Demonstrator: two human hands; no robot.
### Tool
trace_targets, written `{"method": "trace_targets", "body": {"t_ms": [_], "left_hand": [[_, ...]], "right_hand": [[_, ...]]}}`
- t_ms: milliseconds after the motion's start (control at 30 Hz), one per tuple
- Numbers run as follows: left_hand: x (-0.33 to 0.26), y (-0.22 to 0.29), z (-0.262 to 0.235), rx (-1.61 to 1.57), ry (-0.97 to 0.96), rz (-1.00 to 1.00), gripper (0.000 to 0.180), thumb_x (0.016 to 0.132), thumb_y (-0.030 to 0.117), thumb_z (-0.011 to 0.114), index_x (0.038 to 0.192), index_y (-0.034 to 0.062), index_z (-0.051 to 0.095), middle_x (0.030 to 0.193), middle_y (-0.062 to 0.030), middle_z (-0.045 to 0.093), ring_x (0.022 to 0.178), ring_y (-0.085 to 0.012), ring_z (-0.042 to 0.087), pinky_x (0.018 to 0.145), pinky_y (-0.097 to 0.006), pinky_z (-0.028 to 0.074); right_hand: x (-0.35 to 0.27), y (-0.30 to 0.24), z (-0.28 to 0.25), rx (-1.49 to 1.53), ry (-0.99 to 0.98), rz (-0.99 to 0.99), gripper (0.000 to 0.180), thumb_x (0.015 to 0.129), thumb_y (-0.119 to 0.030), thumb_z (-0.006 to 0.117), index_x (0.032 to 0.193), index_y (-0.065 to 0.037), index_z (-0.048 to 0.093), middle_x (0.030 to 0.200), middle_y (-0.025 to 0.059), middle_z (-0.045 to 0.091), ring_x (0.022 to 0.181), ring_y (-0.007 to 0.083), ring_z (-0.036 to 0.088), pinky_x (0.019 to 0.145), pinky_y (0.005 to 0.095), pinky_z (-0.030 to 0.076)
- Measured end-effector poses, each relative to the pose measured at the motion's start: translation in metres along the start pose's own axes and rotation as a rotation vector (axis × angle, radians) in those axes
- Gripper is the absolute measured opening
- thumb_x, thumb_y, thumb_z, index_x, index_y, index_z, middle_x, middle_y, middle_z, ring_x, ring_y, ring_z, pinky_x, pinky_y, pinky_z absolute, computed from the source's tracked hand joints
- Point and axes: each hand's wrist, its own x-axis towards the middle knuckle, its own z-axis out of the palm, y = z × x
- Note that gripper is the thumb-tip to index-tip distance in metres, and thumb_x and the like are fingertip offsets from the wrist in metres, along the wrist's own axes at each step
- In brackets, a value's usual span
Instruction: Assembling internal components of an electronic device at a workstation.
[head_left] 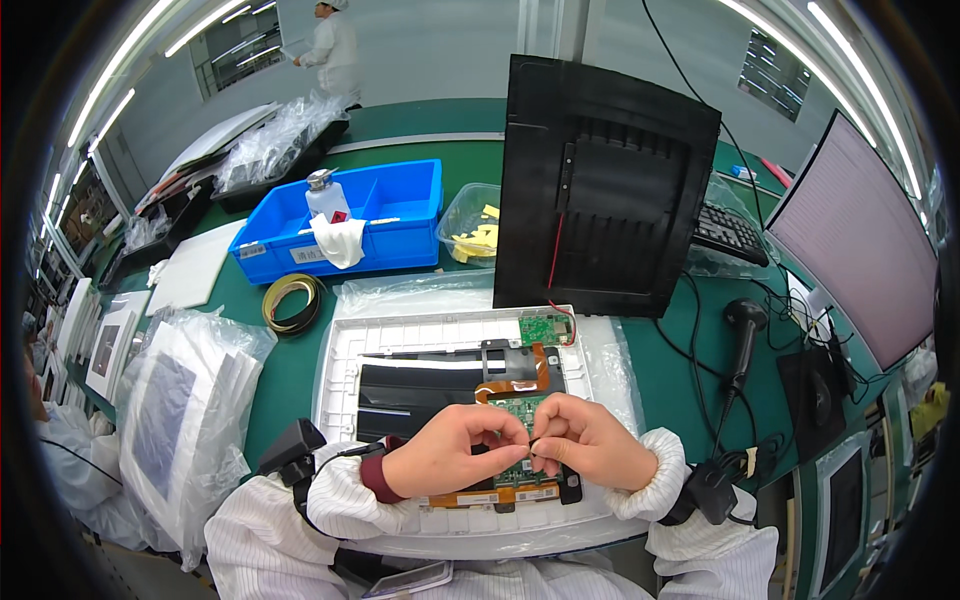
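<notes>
Pinching a small part over the green circuit board (pixel 522 412) with left hand (pixel 455 450) and right hand (pixel 590 440); orange flex cable (pixel 515 385) laid in white frame (pixel 345 350), black back cover (pixel 600 190) unfitted, far.

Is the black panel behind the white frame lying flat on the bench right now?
No. The black panel stands upright behind the white frame, its ribbed back facing the person, with a red wire running down it.

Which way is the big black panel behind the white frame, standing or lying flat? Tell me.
Standing. The black panel rises upright behind the white frame, its ribbed back facing the camera.
</notes>
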Motion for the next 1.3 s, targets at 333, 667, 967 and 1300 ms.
{"method": "trace_targets", "body": {"t_ms": [333,667,967,1300], "left_hand": [[0.000,0.001,0.000,-0.011,-0.021,-0.017,0.009,0.079,0.007,0.056,0.082,-0.0004,0.057,0.073,-0.0013,0.055,0.065,-0.0045,0.048,0.059,-0.018,0.042],[-0.001,0.003,0.001,-0.032,0.111,-0.012,0.008,0.077,0.006,0.057,0.081,-0.0018,0.057,0.076,-0.0040,0.054,0.066,-0.0070,0.050,0.060,-0.020,0.043],[0.000,0.001,0.005,0.180,0.186,0.117,0.006,0.073,0.003,0.058,0.077,-0.0016,0.057,0.070,-0.0060,0.055,0.060,-0.0107,0.053,0.057,-0.021,0.044],[0.001,0.005,0.010,0.411,0.234,0.212,0.007,0.069,0.002,0.060,0.075,-0.0009,0.057,0.068,-0.0091,0.055,0.060,-0.0178,0.054,0.057,-0.025,0.044]], "right_hand": [[0.000,0.001,0.000,-0.035,-0.025,0.006,0.009,0.083,-0.006,0.050,0.087,-0.004,0.042,0.070,0.0024,0.055,0.064,0.0056,0.051,0.057,0.0180,0.043],[-0.001,0.003,0.006,-0.741,0.358,-0.494,0.008,0.071,-0.003,0.062,0.074,0.000,0.055,0.071,0.0069,0.055,0.062,0.0160,0.054,0.055,0.0245,0.044],[0.001,0.009,0.014,-0.806,0.380,-0.605,0.007,0.068,-0.002,0.061,0.074,0.000,0.058,0.067,0.0094,0.055,0.059,0.0229,0.053,0.054,0.0292,0.043],[0.001,0.012,0.015,-0.780,0.415,-0.538,0.006,0.066,-0.002,0.060,0.071,0.000,0.059,0.063,0.0081,0.054,0.055,0.0203,0.052,0.051,0.0282,0.042]]}}
